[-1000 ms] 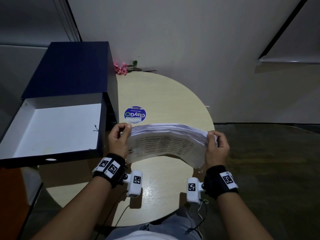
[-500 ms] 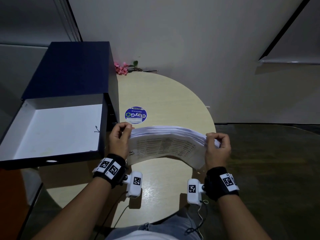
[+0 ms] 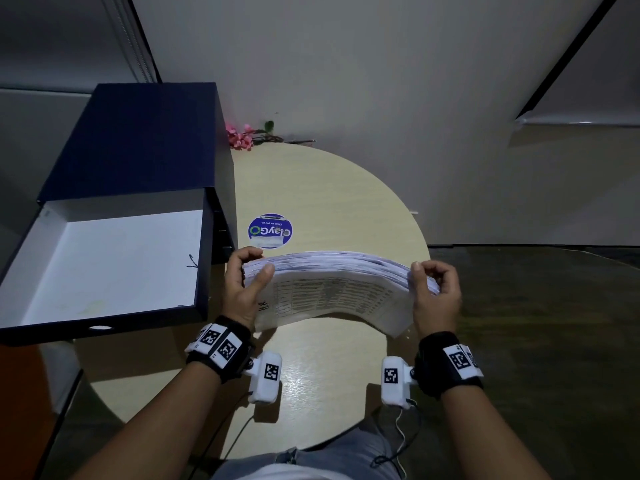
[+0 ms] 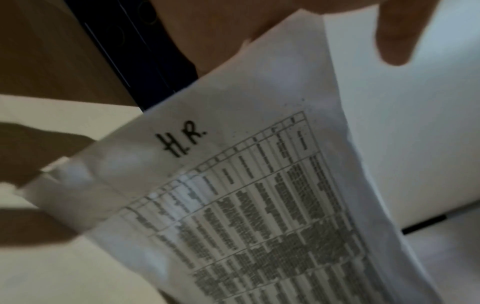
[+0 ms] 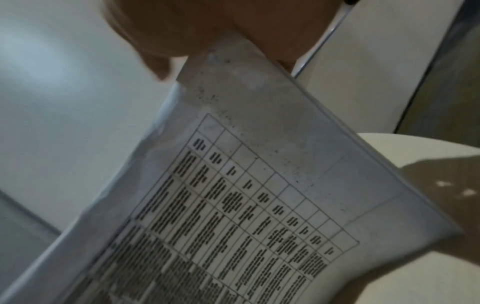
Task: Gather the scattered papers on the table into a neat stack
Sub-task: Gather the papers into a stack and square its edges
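A thick stack of printed papers (image 3: pixel 332 292) is held upright on its long edge above the round beige table (image 3: pixel 325 188), bowed upward in the middle. My left hand (image 3: pixel 244 282) grips its left end, thumb on the near face. My right hand (image 3: pixel 434 292) grips the right end with curled fingers. The near sheet carries a printed table and a handwritten "HR" (image 4: pixel 182 142). The left wrist view shows that sheet (image 4: pixel 259 195) close up. In the right wrist view the same stack of papers (image 5: pixel 246 205) hangs below the fingers (image 5: pixel 161 41).
An open dark blue box (image 3: pixel 204 258) with a white inside stands at the left, its lid raised behind. A round blue sticker (image 3: pixel 270 230) lies on the table past the papers. Pink flowers (image 3: pixel 239 136) lie at the far edge by the wall.
The stack has dropped slightly and bows a little flatter; my right hand has shifted its grip along the right end. The left hand has stayed where it was.
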Demonstrator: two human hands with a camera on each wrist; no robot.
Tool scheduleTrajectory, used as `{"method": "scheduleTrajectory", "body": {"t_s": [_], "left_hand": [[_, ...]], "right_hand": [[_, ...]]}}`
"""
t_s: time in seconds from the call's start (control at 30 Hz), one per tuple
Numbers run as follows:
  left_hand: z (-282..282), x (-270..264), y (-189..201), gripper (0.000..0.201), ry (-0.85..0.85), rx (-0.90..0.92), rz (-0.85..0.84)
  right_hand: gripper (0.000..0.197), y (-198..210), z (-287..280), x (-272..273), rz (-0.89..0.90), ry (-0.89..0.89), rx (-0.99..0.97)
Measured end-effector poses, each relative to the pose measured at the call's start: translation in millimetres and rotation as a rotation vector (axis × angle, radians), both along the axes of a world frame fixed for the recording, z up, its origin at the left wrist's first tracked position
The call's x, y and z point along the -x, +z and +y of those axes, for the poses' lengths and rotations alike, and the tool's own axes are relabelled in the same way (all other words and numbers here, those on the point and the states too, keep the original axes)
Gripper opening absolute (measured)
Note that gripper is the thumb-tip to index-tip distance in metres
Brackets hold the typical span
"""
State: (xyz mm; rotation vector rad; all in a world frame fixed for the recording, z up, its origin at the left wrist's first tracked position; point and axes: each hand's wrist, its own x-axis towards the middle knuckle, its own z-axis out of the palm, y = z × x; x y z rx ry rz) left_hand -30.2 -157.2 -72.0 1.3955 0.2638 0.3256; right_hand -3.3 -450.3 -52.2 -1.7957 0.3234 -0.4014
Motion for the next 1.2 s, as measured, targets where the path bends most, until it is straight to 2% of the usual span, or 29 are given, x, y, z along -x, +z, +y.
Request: {"method": "scheduleTrajectory", "body": {"t_s": [0.1,0.2,0.3,0.4,0.47,0.6,0.67,0.73,0.9,1.1,1.2], "left_hand": [[0.9,9.6,-6.6,0.066,-0.093,0.089,-0.029],[7.7,11.1,-17.1,0.070,-0.076,-0.035,0.086],[7.7,3.8,-19.7,0.062,-0.031,-0.160,0.211],[-1.3,-6.1,-7.7,0.035,-0.027,-0.152,0.222],[-2.7,-8.5,-2.0,0.028,-0.054,-0.173,0.219],[1.0,-7.8,-7.6,0.029,-0.094,-0.217,0.217],[0.1,-9.9,-10.6,0.023,-0.081,-0.220,0.195],[-1.0,-10.6,-9.1,0.017,-0.025,-0.198,0.161],[-4.0,-4.4,-9.2,0.025,-0.073,-0.130,0.239],[-4.4,-1.5,0.6,0.030,-0.037,-0.043,0.079],[-4.6,-5.9,-2.7,0.024,0.022,-0.048,0.063]], "right_hand": [[0.057,-11.4,-19.9,9.7,-0.016,0.193,-0.148],[0.068,-21.7,-32.2,20.7,0.127,0.344,-0.154],[0.061,-21.3,-21.1,19.6,0.214,0.305,-0.101],[0.048,-16.8,-8.9,9.9,0.167,0.217,-0.123],[0.041,-17.4,-10.6,8.4,0.135,0.205,-0.168],[0.040,-15.2,-11.2,13.2,0.155,0.277,-0.151],[0.025,-13.5,-8.3,11.0,0.132,0.246,-0.155],[0.018,-13.8,-9.7,8.6,0.091,0.194,-0.153],[0.033,-29.1,-13.2,12.8,0.212,0.285,-0.121],[0.037,-14.2,-3.7,18.2,0.049,0.115,-0.179],[0.027,-6.7,7.7,14.9,0.058,0.011,-0.101]]}}
